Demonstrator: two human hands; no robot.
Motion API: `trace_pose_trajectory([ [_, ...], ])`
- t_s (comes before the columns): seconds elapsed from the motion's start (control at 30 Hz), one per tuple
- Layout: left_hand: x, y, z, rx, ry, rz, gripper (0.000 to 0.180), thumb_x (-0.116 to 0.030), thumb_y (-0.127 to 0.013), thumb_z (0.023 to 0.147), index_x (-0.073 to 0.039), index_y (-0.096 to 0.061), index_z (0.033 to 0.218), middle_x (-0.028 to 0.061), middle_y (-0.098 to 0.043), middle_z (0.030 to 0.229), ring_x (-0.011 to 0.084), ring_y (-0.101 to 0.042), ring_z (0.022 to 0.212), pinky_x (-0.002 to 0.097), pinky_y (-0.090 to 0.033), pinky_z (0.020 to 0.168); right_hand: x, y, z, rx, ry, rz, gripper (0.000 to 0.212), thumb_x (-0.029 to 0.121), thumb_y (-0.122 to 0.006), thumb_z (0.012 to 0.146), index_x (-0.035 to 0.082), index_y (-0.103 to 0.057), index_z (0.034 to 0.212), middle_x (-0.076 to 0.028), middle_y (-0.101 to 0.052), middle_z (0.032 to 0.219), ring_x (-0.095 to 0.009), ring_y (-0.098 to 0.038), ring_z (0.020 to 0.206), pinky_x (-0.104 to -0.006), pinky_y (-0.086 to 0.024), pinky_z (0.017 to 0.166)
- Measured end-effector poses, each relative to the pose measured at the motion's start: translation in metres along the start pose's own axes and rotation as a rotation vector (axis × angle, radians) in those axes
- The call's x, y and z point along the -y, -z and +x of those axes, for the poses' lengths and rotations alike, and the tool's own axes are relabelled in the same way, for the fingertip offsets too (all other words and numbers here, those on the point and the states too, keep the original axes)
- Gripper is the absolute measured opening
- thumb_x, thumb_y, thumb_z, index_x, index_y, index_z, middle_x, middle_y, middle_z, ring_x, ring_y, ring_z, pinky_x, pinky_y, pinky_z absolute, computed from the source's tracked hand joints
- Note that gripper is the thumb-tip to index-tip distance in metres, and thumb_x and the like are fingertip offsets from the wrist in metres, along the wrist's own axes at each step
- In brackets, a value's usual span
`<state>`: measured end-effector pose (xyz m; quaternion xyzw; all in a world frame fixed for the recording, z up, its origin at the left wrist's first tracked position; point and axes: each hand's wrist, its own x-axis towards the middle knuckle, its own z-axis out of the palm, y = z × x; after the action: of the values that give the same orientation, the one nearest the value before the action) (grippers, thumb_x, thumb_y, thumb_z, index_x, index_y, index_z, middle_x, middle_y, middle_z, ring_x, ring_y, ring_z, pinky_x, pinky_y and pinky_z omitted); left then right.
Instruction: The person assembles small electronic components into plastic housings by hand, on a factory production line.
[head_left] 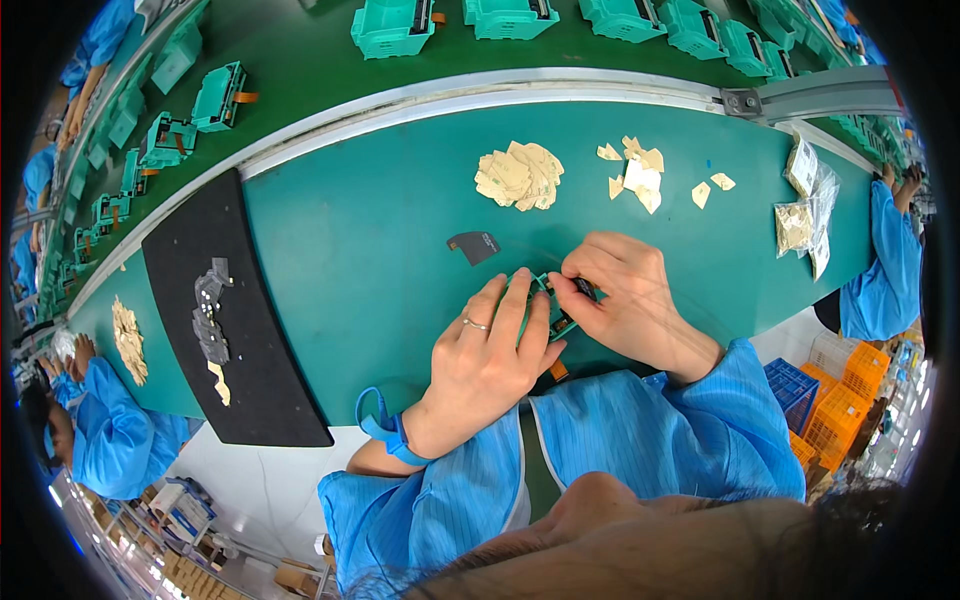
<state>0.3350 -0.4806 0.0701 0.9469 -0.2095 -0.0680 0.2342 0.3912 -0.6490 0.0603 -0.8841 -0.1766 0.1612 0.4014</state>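
Observation:
Close in front of me lies a small green plastic housing (561,321), mostly covered by my hands. My left hand (492,345) rests over its left side and grips it, fingers bent across the top. A ring and a blue wrist strap (385,428) are on that hand and wrist. At the housing's upper right, my right hand (630,298) has thumb and forefinger pressed together; what they pinch is hidden. A small black part (586,288) shows beside those fingers. An orange flat cable (558,371) sticks out at the near side. Just beyond my left hand lies a dark grey flat piece (474,247).
A pile of cream paper pieces (520,176), loose cream scraps (643,180) and clear bags (797,224) lie farther back. On the left, a black mat (245,330) bears grey flat parts (210,315). Beyond the metal rail (420,110), green housings (393,27) stand on a belt. People sit on both sides.

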Motion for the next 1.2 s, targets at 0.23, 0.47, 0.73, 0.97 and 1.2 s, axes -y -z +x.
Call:
trace_pose_trajectory([
  [0.23,0.001,0.001,0.001,-0.001,-0.006,-0.001,0.042,-0.029,-0.071,0.068,-0.003,-0.063,0.1,0.0141,-0.06,0.109,0.0265,-0.059,0.098,0.0315,-0.055,0.075,0.0,0.0,0.001,0.025,0.002,-0.022,0.015,0.007,-0.068,0.07,0.006,-0.054,0.066,-0.005,-0.05,0.062,-0.024,-0.054,0.057,-0.0356,-0.043,0.048],
  [0.47,0.0,0.001,0.001,0.028,0.007,0.003,0.044,-0.03,-0.071,0.068,-0.002,-0.065,0.102,0.0133,-0.059,0.11,0.0258,-0.058,0.099,0.0304,-0.054,0.076,-0.001,0.0,0.002,0.035,-0.01,-0.031,0.014,0.007,-0.068,0.071,0.006,-0.054,0.066,-0.005,-0.051,0.062,-0.024,-0.054,0.058,-0.0357,-0.044,0.049],
  [0.73,0.001,0.0,0.001,0.035,0.007,0.012,0.044,-0.029,-0.071,0.068,-0.001,-0.065,0.101,0.0135,-0.058,0.111,0.0252,-0.057,0.1,0.0294,-0.054,0.074,-0.011,-0.002,0.003,0.066,-0.045,0.033,0.014,0.008,-0.068,0.073,0.005,-0.055,0.068,-0.007,-0.054,0.064,-0.026,-0.055,0.058,-0.0367,-0.044,0.049],
  [0.97,0.001,0.003,0.006,0.065,0.028,0.004,0.046,-0.028,-0.073,0.066,-0.006,-0.064,0.105,0.0125,-0.058,0.113,0.0233,-0.057,0.096,0.0263,-0.054,0.061,-0.027,-0.008,-0.003,0.172,-0.3,0.428,0.003,0.0,-0.064,0.082,0.001,-0.062,0.08,-0.003,-0.054,0.067,-0.006,-0.048,0.054,-0.0227,-0.038,0.048],
  [1.2,0.003,0.004,0.003,-0.077,-0.062,0.021,0.041,-0.027,-0.073,0.066,-0.008,-0.064,0.102,0.0123,-0.059,0.11,0.023,-0.058,0.091,0.0255,-0.053,0.06,-0.011,0.026,0.001,0.238,-0.424,0.785,0.017,-0.003,-0.061,0.083,0.001,-0.058,0.099,-0.002,-0.056,0.073,-0.003,-0.049,0.061,-0.0214,-0.039,0.049],
])
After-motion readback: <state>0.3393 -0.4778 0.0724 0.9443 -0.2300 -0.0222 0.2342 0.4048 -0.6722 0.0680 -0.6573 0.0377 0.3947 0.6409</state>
